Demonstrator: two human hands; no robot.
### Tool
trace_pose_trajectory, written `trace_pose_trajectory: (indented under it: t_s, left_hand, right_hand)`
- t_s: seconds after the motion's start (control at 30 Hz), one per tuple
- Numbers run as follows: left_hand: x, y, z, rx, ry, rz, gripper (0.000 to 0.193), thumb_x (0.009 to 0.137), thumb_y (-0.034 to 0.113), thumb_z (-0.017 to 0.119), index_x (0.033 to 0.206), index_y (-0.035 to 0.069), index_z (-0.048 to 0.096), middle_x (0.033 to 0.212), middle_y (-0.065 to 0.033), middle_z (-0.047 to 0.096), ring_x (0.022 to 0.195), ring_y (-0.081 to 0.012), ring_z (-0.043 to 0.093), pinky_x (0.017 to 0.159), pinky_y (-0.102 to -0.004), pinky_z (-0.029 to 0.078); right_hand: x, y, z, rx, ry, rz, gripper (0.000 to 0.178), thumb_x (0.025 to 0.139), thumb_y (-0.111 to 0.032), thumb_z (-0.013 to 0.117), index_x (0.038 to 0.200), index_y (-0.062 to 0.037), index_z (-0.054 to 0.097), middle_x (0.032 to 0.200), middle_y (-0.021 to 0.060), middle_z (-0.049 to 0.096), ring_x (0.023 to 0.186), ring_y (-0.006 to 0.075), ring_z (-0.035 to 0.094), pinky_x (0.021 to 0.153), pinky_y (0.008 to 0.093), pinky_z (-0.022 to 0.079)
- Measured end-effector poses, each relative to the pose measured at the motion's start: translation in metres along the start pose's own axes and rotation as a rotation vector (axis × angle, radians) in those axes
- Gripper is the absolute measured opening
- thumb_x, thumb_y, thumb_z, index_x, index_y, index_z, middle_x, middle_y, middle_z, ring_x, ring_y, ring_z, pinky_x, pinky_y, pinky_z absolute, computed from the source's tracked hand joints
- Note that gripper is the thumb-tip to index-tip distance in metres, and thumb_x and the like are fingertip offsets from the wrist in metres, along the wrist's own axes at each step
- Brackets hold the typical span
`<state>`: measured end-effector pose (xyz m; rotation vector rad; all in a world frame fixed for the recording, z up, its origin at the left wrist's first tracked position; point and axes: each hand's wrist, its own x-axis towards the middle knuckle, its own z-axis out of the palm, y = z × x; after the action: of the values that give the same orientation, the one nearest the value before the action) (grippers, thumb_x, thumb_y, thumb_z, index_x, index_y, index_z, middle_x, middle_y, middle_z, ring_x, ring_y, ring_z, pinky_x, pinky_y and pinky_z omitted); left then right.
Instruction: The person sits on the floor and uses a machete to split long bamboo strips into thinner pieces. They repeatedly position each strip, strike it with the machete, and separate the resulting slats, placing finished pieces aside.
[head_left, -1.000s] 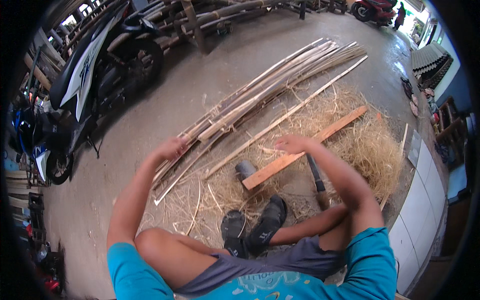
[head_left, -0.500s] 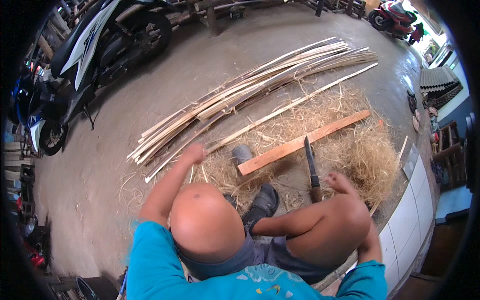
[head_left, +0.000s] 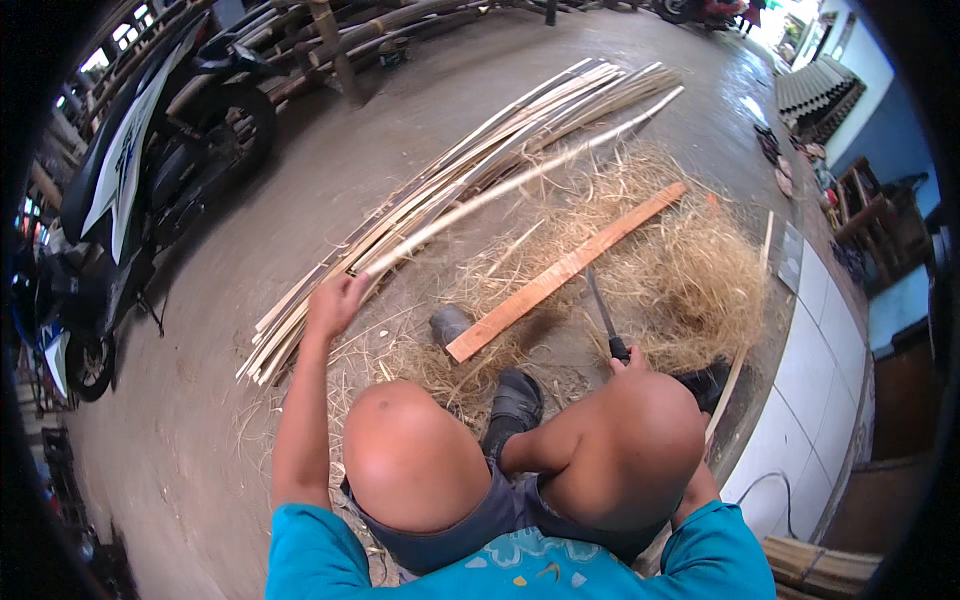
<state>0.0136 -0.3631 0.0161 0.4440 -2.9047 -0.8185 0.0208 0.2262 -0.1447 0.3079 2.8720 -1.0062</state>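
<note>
Clasped in the left hand (head_left: 335,303) is the near end of a long pale bamboo strip (head_left: 520,178), lifted clear of the floor and running away up and to the right of the grip. Left of that grip, well apart, a white and dark motorbike (head_left: 130,170) is parked on the grey concrete floor (head_left: 200,420). Just beneath and beside the grip lies a bundle of pale split bamboo slats (head_left: 430,200), fanned along the floor. Right of the grip, a flat orange-brown wooden plank (head_left: 565,272) rests on a heap of straw-coloured bamboo shavings (head_left: 690,280). A black sandal (head_left: 512,405) is seen between the bare knees. Further right, the right hand (head_left: 628,362) is largely hidden behind the knee; it is closed on the dark handle of a long-bladed knife (head_left: 603,315), whose blade points away over the shavings.
</note>
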Motion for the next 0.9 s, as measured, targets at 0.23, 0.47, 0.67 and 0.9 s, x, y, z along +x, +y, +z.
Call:
trace_pose_trajectory:
  t_s: [0.23,0.47,0.67,0.9]
  left_hand:
    - [-0.11,0.034,0.003,-0.25,-0.005,-0.064,0.043,0.097,0.045,0.061,0.087,0.004,0.07,0.057,-0.0085,0.061,0.049,-0.0206,0.053,0.05,-0.0399,0.042]
    - [-0.224,-0.033,0.09,-0.261,-0.352,-0.305,0.047,0.095,0.049,0.062,0.086,0.003,0.067,0.06,-0.0133,0.061,0.052,-0.0281,0.057,0.053,-0.0434,0.043]
    - [-0.25,-0.049,0.1,0.028,-0.395,-0.23,0.05,0.093,0.051,0.063,0.085,0.002,0.065,0.062,-0.0166,0.061,0.055,-0.0329,0.058,0.055,-0.0453,0.044]
    - [-0.21,-0.046,0.104,0.091,-0.36,-0.172,0.054,0.091,0.054,0.064,0.084,0.001,0.063,0.064,-0.0203,0.061,0.058,-0.0384,0.059,0.058,-0.0476,0.045]
  right_hand:
    - [-0.066,-0.001,-0.022,0.622,-0.03,0.251,0.05,0.089,-0.026,0.068,0.13,-0.0044,0.049,0.085,0.0124,0.063,0.071,0.0233,0.061,0.063,0.0372,0.049]
    - [-0.019,-0.029,-0.103,0.068,-0.014,-0.247,0.046,0.092,-0.029,0.066,0.127,-0.0033,0.052,0.104,0.0215,0.067,0.092,0.034,0.067,0.081,0.0415,0.052]
    - [0.007,-0.097,-0.056,-0.185,-0.212,-0.639,0.041,0.096,-0.037,0.058,0.127,-0.0102,0.053,0.109,0.0237,0.066,0.088,0.0442,0.065,0.077,0.0474,0.053]
    - [0.047,-0.089,-0.009,-0.278,-0.173,-0.392,0.043,0.098,-0.048,0.049,0.127,-0.0163,0.053,0.101,0.0231,0.067,0.086,0.0477,0.066,0.073,0.0563,0.052]
